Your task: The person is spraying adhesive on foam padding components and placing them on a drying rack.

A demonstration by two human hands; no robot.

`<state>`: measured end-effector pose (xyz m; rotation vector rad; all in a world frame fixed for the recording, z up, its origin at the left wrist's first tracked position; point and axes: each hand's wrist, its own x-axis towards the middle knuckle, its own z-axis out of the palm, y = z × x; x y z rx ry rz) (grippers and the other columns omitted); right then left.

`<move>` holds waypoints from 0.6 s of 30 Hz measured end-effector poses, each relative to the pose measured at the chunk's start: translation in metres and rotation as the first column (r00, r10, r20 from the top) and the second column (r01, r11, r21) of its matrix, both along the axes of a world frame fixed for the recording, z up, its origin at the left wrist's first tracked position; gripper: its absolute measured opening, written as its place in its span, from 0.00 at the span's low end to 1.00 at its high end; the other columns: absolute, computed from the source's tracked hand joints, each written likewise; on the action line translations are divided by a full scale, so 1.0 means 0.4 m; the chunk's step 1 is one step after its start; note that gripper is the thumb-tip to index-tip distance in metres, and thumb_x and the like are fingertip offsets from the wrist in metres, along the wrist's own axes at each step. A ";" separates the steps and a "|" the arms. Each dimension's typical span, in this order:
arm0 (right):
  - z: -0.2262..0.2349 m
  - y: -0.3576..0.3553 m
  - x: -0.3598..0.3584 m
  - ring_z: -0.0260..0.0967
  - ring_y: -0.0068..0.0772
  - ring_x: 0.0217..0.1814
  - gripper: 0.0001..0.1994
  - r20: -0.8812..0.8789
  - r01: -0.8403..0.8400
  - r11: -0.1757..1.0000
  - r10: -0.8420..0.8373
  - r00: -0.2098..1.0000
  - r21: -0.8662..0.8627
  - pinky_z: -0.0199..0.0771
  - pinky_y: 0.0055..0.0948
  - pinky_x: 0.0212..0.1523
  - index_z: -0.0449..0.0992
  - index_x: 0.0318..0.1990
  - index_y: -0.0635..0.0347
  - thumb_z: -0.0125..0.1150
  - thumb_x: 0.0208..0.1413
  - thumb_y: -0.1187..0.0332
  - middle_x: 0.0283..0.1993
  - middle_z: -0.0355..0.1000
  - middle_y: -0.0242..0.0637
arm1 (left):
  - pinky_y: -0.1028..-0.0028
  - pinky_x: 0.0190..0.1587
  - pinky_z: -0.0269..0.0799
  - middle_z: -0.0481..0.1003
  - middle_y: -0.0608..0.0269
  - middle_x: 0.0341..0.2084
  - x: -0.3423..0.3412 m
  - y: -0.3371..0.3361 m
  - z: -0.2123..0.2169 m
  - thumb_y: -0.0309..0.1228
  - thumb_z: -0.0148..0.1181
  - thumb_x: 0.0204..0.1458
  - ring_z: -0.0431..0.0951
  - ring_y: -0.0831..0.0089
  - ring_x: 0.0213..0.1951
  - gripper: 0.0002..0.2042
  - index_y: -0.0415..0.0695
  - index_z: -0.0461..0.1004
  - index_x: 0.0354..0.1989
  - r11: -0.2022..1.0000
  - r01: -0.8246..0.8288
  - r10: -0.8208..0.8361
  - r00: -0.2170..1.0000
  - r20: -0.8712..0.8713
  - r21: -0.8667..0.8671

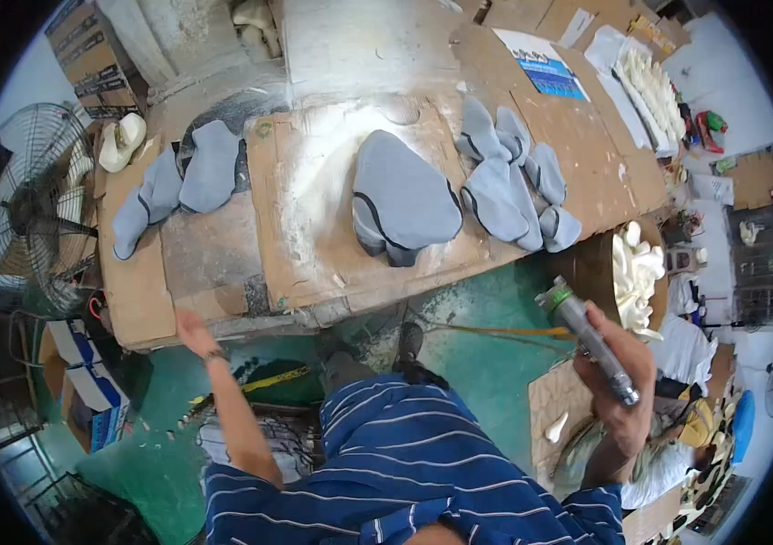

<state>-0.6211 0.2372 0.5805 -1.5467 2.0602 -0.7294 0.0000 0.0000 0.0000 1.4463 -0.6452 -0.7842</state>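
Observation:
My right hand (622,363) is closed around a grey cylindrical hand tool (593,341) with a green collar near its far end. It holds the tool over the floor, right of my body. At the table's front left edge, my left hand (194,334) has its fingers stretched out and nothing in it. A large grey rounded form (404,195) with a black stripe lies mid-table on dusty cardboard (291,263). Several smaller grey striped forms (500,200) are heaped to its right. More grey forms (209,168) lie at the left.
Pale powder (318,163) covers the table's middle. A large fan (28,209) stands at the left, above open boxes (91,391). At right, a carton holds cream-coloured pieces (636,277). A yellow strip (504,331) and cables cross the green floor. Another person (677,422) is at the lower right.

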 end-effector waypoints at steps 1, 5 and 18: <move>0.009 0.013 -0.023 0.80 0.45 0.48 0.33 -0.061 0.021 1.000 -0.022 0.998 -0.014 0.75 0.33 0.51 0.75 0.63 0.62 0.73 0.45 0.75 0.50 0.80 0.50 | 0.67 0.54 0.74 0.75 0.57 0.54 -0.065 0.100 -0.042 0.23 0.59 0.61 0.76 0.69 0.50 0.23 0.39 0.69 0.65 0.998 -0.067 0.067 0.996 0.056 -0.002; 0.042 0.059 -0.130 0.76 0.37 0.36 0.32 0.117 -0.201 0.979 0.204 0.972 -0.036 0.73 0.30 0.42 0.75 0.60 0.71 0.68 0.45 0.65 0.38 0.78 0.45 | 0.74 0.24 0.62 0.73 0.73 0.30 -0.235 0.442 -0.138 0.33 0.55 0.63 0.69 0.76 0.26 0.06 0.51 0.76 0.45 0.974 -0.020 0.102 0.930 -0.354 0.226; 0.023 0.181 -0.335 0.76 0.39 0.29 0.31 0.001 -0.294 0.956 0.294 0.956 0.020 0.72 0.32 0.31 0.78 0.59 0.67 0.73 0.41 0.76 0.30 0.76 0.44 | 0.62 0.16 0.60 0.78 0.59 0.31 -0.471 0.971 -0.116 0.24 0.49 0.56 0.72 0.65 0.21 0.14 0.48 0.75 0.50 0.539 0.114 0.068 0.982 -0.178 0.834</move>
